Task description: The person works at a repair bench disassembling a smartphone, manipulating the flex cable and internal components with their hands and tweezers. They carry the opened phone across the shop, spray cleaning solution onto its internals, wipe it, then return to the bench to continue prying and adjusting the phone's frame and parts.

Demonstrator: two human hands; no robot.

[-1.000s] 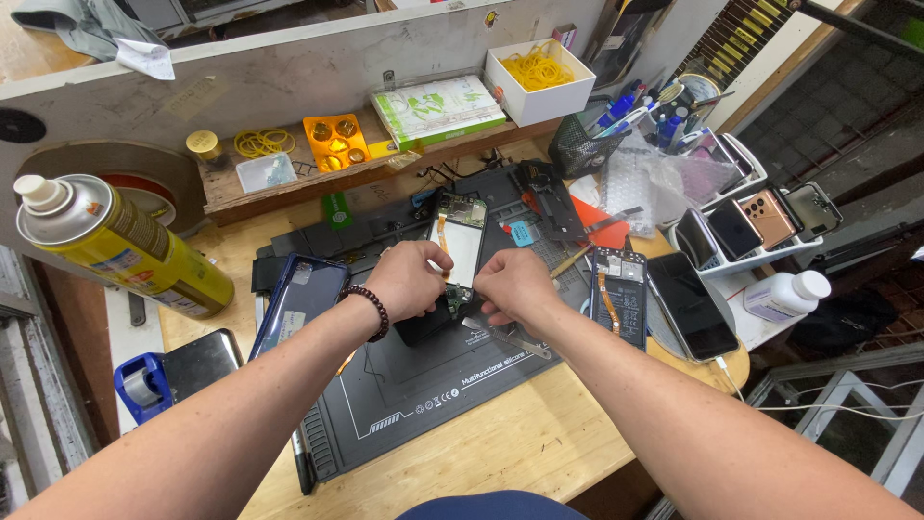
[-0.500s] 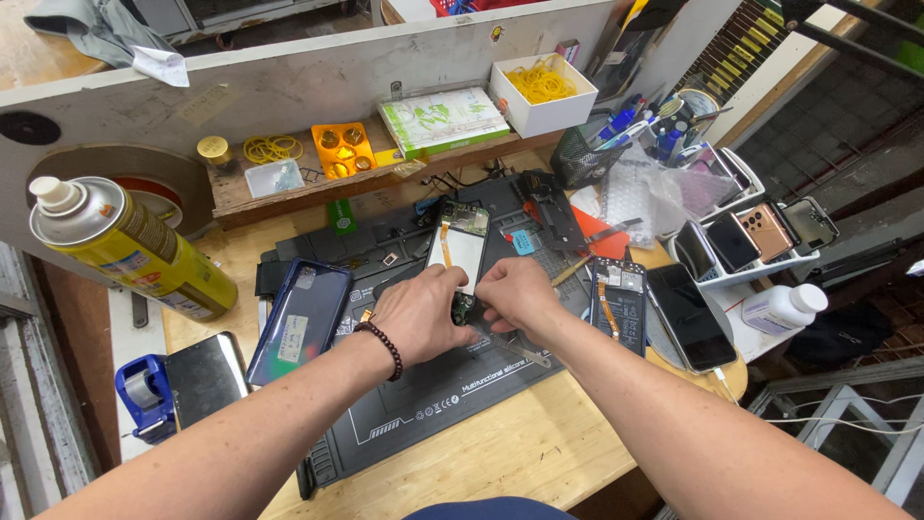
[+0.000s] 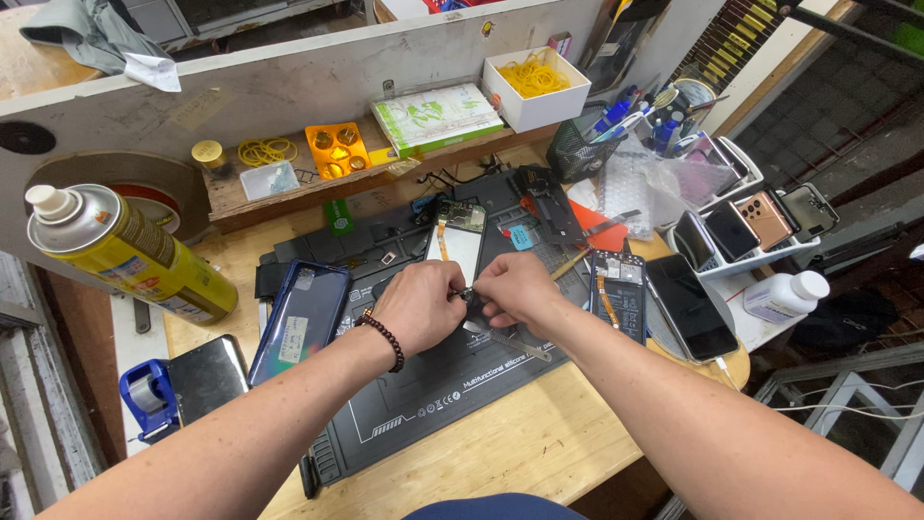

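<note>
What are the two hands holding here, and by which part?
Left hand and right hand pinch a small dark part between their fingertips; which part of it cannot be told.

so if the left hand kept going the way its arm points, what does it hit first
Probably the opened phone lying just beyond the left hand on the dark mat. The right hand sits close beside that line, and depth is hard to judge.

our two bare forearms with no sleeves, our left hand point(image 3: 416, 306) with a dark round-beaded bracelet point(image 3: 384, 337) at the wrist, our right hand point(image 3: 520, 289) without rings
</note>
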